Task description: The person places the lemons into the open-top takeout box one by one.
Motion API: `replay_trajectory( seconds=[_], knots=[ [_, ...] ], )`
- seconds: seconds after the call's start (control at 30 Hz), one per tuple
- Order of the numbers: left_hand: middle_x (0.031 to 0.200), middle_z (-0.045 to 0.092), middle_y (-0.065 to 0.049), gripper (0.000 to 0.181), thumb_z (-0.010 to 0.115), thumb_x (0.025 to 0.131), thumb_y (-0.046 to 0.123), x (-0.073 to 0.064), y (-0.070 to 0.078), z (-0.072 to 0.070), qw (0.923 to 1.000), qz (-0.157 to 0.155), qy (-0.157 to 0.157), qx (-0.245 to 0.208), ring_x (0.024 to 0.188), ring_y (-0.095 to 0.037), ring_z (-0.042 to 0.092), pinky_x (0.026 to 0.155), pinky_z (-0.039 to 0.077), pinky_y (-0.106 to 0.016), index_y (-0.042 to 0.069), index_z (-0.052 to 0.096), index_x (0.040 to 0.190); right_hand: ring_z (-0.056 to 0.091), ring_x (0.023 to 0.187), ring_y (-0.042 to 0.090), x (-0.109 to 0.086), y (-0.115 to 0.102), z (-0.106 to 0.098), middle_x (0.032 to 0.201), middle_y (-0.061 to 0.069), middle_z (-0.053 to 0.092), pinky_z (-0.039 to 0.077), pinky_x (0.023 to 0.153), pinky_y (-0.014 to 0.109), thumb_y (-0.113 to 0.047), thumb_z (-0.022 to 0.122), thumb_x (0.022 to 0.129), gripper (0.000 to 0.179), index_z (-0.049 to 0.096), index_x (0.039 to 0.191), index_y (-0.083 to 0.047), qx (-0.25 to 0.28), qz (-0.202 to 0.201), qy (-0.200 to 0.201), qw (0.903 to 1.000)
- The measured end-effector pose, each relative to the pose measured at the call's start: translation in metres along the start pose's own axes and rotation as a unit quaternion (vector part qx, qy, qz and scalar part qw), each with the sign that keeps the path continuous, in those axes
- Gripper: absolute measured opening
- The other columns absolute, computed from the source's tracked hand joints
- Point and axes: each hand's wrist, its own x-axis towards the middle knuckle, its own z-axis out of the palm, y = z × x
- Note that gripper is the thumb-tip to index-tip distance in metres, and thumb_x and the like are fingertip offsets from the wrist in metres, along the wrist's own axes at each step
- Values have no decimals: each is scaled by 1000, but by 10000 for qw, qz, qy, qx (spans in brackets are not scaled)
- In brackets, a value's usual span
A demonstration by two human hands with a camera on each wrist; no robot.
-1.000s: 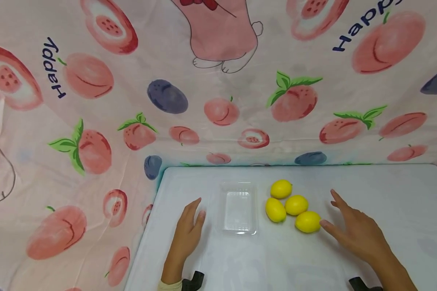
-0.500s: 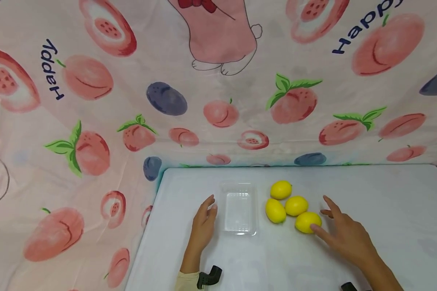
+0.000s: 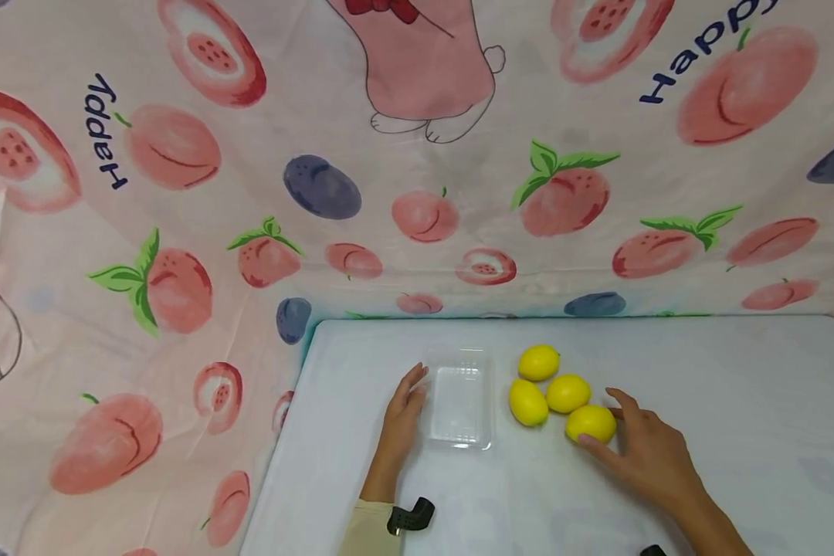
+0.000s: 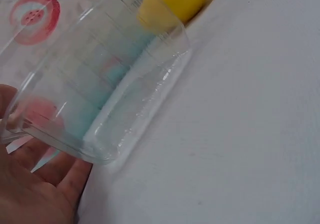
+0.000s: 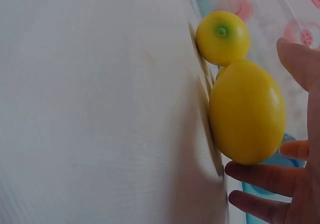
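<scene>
A clear plastic container (image 3: 459,405) stands on the white table. My left hand (image 3: 401,425) is at its left side, fingers extended along the wall; in the left wrist view the fingers (image 4: 55,169) lie at the near end of the container (image 4: 135,99). Several yellow lemons lie right of it in a cluster. My right hand (image 3: 649,455) spreads around the nearest lemon (image 3: 591,424), thumb at its front and fingers to its right. From the right wrist, the thumb stands apart from that lemon (image 5: 247,111), while one fingertip is close against its lower end; a firm grip does not show.
Three other lemons touch or nearly touch one another: a back one (image 3: 538,363), a left one (image 3: 528,402) and a middle one (image 3: 568,394). A fruit-print cloth (image 3: 361,293) hangs behind and left of the white table (image 3: 514,502). Black wrist mounts (image 3: 411,516) sit on the forearms.
My left hand has moved right, up to the container's side. My right hand has come left, its thumb and fingers now around the nearest lemon. The container and lemons stay in place.
</scene>
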Motion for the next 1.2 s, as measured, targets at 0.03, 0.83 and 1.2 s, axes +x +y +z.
replay_trajectory(
  seconds=[0.03, 0.83, 1.2],
  knots=[
    [157, 49, -6, 47, 47, 108, 20, 1, 0, 1, 10000, 65, -18, -46, 144, -32, 47, 120, 37, -52, 12, 44, 155, 63, 105, 46, 0, 0, 1, 122, 21, 71, 51, 79, 66, -71, 68, 84, 95, 41, 146, -5, -14, -12, 42, 10000],
    [167, 32, -3, 52, 38, 109, 12, -7, -14, -5, 9971, 202, -584, -448, 153, -31, 32, 122, 28, -28, 18, 34, 160, 64, 102, 41, -9, -6, 10, 119, 18, 70, 51, 77, 65, -73, 72, 78, 83, 62, 128, -9, -297, -95, 347, 9989],
    [168, 29, -2, 52, 35, 110, 13, -11, -13, -4, 9972, 282, -680, -155, 155, -30, 29, 122, 26, -26, 20, 32, 161, 65, 101, 39, -9, -5, 11, 117, 19, 70, 51, 78, 63, -67, 76, 78, 76, 64, 127, -9, -104, -168, 483, 9986]
  ],
)
